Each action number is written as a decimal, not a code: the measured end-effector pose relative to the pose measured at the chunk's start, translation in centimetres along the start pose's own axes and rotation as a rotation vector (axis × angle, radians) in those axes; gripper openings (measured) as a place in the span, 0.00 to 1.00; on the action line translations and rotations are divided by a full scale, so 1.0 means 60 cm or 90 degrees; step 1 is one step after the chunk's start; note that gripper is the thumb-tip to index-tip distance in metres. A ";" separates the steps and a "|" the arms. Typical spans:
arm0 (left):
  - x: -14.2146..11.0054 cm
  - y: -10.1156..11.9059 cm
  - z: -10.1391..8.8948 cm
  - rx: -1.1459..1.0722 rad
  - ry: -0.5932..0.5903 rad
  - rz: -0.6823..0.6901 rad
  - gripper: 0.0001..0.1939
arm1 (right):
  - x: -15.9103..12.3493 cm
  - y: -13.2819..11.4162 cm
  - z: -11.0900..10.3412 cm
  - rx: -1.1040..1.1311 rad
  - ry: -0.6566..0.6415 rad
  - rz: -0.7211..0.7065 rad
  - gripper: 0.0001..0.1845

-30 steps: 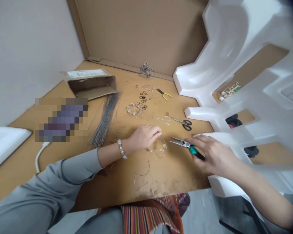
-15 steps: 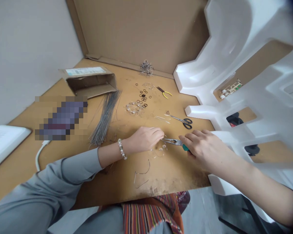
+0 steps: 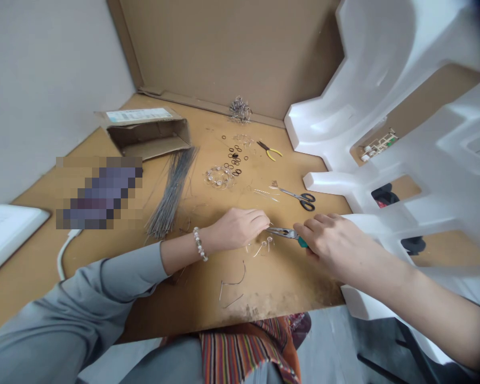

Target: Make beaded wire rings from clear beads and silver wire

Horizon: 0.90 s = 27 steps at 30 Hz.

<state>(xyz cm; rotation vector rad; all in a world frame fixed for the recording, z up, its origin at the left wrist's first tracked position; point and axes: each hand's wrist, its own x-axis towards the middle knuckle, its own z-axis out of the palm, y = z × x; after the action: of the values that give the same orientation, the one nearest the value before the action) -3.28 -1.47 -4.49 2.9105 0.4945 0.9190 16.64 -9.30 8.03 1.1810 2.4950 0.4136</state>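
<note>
Bent wire is being spread near the front edge of the table. Beaded wire is being pinched in the left hand; needle-nose pliers, gripped in the right hand, are being pointed at its fingertips. Open tabletop is being bounded by scissors beyond. Farther, a cardboard box is being topped by a label, unreadably small.

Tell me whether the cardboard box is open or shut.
Open: the cardboard box has an uncovered near side, through which its shadowed inside shows.
</note>
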 end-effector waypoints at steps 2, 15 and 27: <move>0.000 0.000 -0.001 -0.004 0.006 -0.002 0.10 | 0.000 -0.001 -0.001 -0.001 0.003 0.001 0.05; -0.004 0.000 0.001 0.004 0.044 0.024 0.10 | -0.003 -0.003 -0.001 0.040 -0.046 0.051 0.04; -0.003 -0.006 0.006 -0.040 0.057 -0.027 0.10 | -0.001 -0.017 -0.010 0.098 -0.053 0.145 0.05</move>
<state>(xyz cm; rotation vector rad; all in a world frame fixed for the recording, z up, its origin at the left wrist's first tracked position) -3.30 -1.20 -4.93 2.8024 0.5214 1.0425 15.73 -10.02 8.20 1.5185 2.3644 0.2265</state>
